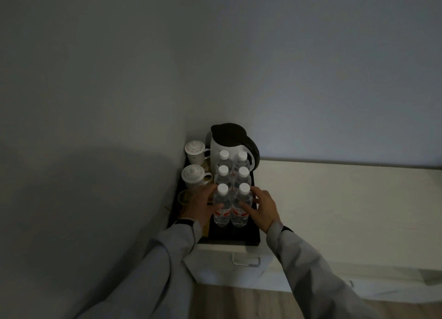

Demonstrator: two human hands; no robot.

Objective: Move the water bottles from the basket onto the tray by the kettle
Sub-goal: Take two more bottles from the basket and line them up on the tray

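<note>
Six water bottles (232,187) stand upright in two rows on the dark tray (253,237), the kettle (230,149) beyond. The nearest pair sits between the hands: left hand (202,205) wraps the left bottle (222,205), right hand (262,208) the right bottle (240,206), equally near.
</note>
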